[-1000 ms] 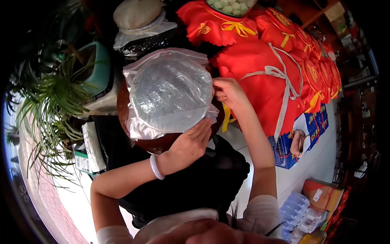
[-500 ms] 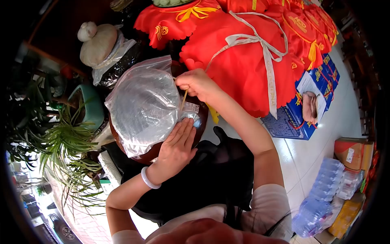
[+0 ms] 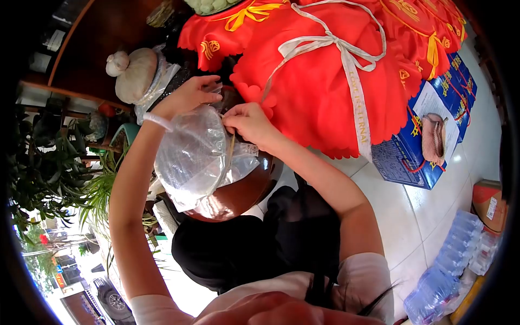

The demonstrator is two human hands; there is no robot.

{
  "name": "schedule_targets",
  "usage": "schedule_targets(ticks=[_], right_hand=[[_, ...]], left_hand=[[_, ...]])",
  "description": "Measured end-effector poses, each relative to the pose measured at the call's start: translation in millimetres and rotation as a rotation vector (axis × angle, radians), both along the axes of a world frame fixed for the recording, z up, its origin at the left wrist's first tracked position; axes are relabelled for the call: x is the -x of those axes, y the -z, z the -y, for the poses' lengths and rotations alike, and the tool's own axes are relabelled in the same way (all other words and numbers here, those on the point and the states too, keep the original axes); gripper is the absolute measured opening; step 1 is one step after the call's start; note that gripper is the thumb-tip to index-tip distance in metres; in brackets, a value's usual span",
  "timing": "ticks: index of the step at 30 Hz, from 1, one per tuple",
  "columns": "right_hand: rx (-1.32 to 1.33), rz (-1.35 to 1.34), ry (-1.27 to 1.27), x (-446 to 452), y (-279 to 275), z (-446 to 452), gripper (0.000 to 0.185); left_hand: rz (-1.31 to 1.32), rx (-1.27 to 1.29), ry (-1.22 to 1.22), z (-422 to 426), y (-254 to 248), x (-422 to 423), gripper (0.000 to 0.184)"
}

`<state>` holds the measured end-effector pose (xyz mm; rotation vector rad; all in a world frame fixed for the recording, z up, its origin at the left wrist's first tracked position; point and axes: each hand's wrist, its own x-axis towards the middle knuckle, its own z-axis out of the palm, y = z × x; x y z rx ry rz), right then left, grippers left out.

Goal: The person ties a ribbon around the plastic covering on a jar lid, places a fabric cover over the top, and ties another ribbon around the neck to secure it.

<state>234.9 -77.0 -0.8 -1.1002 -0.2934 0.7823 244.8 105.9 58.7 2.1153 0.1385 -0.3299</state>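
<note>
A clear plastic bag (image 3: 189, 157) covers the mouth of a brown glazed jar (image 3: 244, 189), its loose edges hanging down over the side. Around the near right of the covered rim runs a thin yellowish rubber band (image 3: 231, 151). My right hand (image 3: 250, 125) pinches this band at the right of the rim. On the far side, my left hand (image 3: 190, 96) lies over the bag's edge with its fingers stretched out. How the band runs beneath the left hand is hidden.
Right of the jar stands a large container under red cloth (image 3: 319, 92) with a white ribbon (image 3: 357, 108). Blue boxes (image 3: 403, 157) and packed plastic bottles (image 3: 439, 271) are farther right. A cloth-topped jar (image 3: 135, 76) and plants (image 3: 54, 157) stand left.
My left hand has moved from the jar's near side to its far side, and the near bag edge now hangs loose. The right hand keeps its pinch on the band. The view has shifted slightly.
</note>
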Motion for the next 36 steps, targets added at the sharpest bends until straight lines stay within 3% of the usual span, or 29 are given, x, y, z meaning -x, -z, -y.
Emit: schedule_targets(ticks=[1,3,4,6,7,8,10,13,16,18,20,28,30,31,32,34,36], right_hand=[[-0.007,0.016,-0.002,0,1,1,0.011],[-0.008,0.074,-0.05,-2,8,2,0.011],[-0.013,0.063,-0.048,-3,9,1,0.011],[-0.031,0.055,-0.047,-2,10,0,0.011],[-0.035,0.051,-0.048,-2,11,-1,0.011],[-0.031,0.061,-0.045,-2,11,-1,0.012],[-0.028,0.07,-0.038,-2,12,0,0.012],[-0.012,0.092,-0.015,-1,12,1,0.013],[-0.05,-0.065,0.001,-2,9,3,0.013],[-0.058,0.045,0.025,0,13,2,0.013],[-0.069,0.083,0.038,3,17,0,0.014],[-0.154,0.179,0.031,5,25,-7,0.012],[-0.126,0.28,0.122,6,18,-7,0.011],[0.027,0.247,0.069,6,12,3,0.01],[0.024,0.265,0.053,8,11,5,0.01],[0.009,0.238,0.126,10,10,2,0.008],[0.003,0.3,0.126,8,18,-1,0.008]], left_hand=[[-0.006,-0.004,0.005,-6,1,-11,0.046],[-0.254,-0.245,0.201,-8,-6,-24,0.055],[-0.266,-0.249,0.204,-7,-5,-24,0.055],[-0.124,-0.549,0.045,1,-8,-21,0.059],[-0.084,-0.453,0.033,-17,9,-27,0.041],[-0.086,-0.455,0.035,-21,7,-33,0.041],[-0.177,-0.421,0.19,-26,8,-42,0.022],[-0.051,-0.385,0.087,-32,16,-41,0.016],[0.021,-0.431,-0.078,-49,13,-38,0.016],[0.057,-0.454,-0.158,-55,14,-37,0.016],[0.047,-0.646,-0.218,-58,16,-33,0.018],[0.058,-0.675,-0.193,-58,28,-38,0.019],[0.148,-0.64,-0.09,-52,24,-38,0.021],[0.031,-0.484,-0.239,-47,23,-35,0.022],[0.045,-0.482,-0.259,-47,19,-34,0.022],[0.177,-0.221,-0.232,-55,5,-23,0.022],[0.225,-0.254,-0.259,-62,-13,-6,0.019]])
